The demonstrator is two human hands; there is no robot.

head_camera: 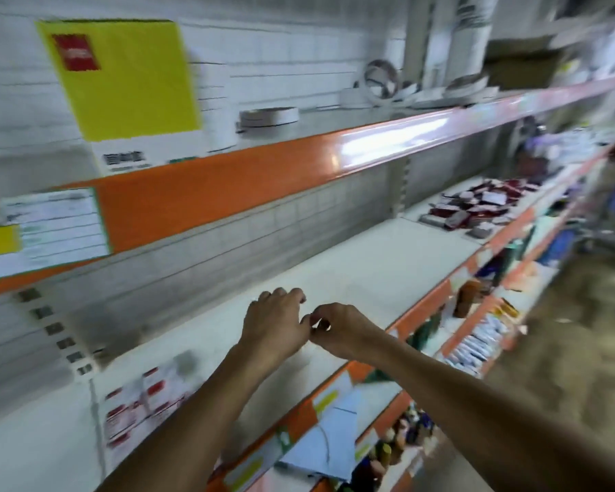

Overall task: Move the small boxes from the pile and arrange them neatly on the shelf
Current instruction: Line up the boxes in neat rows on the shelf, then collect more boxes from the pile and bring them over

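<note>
The view is motion-blurred. A loose pile of small red, dark and white boxes point(476, 209) lies far to the right on the white shelf point(370, 264). A few red-and-white small boxes point(139, 403) lie flat side by side at the shelf's near left. My left hand point(276, 326) and my right hand point(338, 330) hover together over the middle of the shelf, between the two groups. Their fingertips nearly touch. Both have loosely curled fingers and I see no box in either.
An orange-fronted upper shelf point(228, 179) overhangs the white one and carries round tins point(268, 117) and a yellow sign point(121, 76). Lower shelves point(476, 349) with packets and bottles stick out below right. The aisle floor point(565, 332) runs along the right.
</note>
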